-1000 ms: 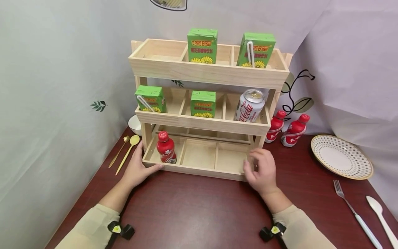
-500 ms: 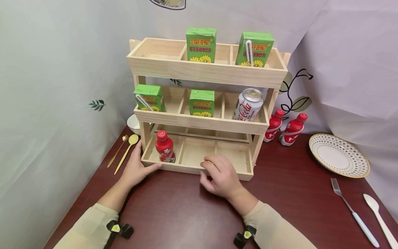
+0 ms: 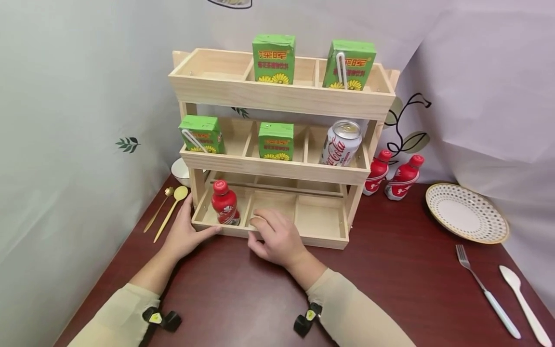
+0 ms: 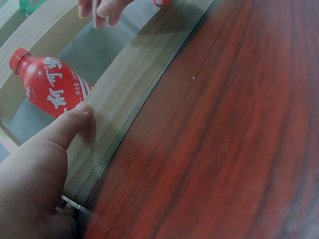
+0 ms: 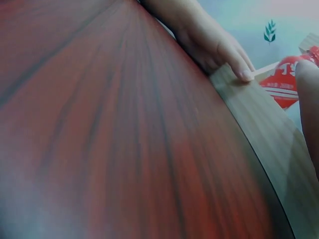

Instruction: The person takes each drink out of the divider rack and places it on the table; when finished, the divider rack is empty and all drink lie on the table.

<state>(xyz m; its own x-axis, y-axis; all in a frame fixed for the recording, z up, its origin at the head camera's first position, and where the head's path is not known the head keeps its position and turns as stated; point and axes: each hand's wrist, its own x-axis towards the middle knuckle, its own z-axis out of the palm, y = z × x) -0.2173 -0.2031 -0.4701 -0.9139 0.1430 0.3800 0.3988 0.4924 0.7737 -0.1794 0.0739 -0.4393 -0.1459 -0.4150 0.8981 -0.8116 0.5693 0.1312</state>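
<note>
A three-tier wooden shelf rack [image 3: 277,166] stands before me. My left hand [image 3: 187,235] grips its lower left corner, the thumb [image 4: 75,122] over the front board and the fingers round the side. Close to that thumb, a red bottle [image 3: 225,205] stands upright in the left compartment of the bottom tier. My right hand [image 3: 277,238] is at the front board of the middle bottom compartment, fingers loosely bent, with nothing plainly held. Green drink cartons [image 3: 274,60] sit on the upper two tiers, and a Coca-Cola can [image 3: 341,143] stands in the middle tier's right compartment.
Two red bottles [image 3: 403,178] stand behind the rack's right side. A dotted plate [image 3: 466,212], a fork [image 3: 485,289] and a white spoon [image 3: 524,303] lie on the right. At left are a white bowl [image 3: 179,171] and two golden spoons [image 3: 171,212].
My right hand has moved left along the rack's front, from the right bottom compartment to the middle one near the bottle. The left hand has kept its grip on the corner.
</note>
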